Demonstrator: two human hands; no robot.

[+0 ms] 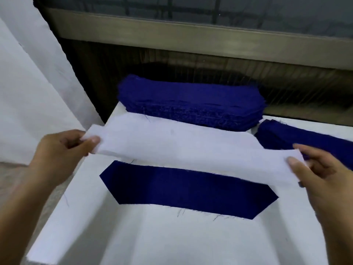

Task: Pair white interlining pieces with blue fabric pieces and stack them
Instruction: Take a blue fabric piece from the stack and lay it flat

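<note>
Blue piece [187, 188] partly under interlining [181, 148]

You've got bare white tabletop [172, 241] near you to move over; the tall blue stack [191, 104] blocks the far edge, and a lower blue pile [305, 138] crowds your right.

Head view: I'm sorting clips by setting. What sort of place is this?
Likely a garment workshop bench: a stack of cut blue pieces, a single blue piece flat on the white-covered table, and a white interlining strip held by the left hand and right hand.
</note>
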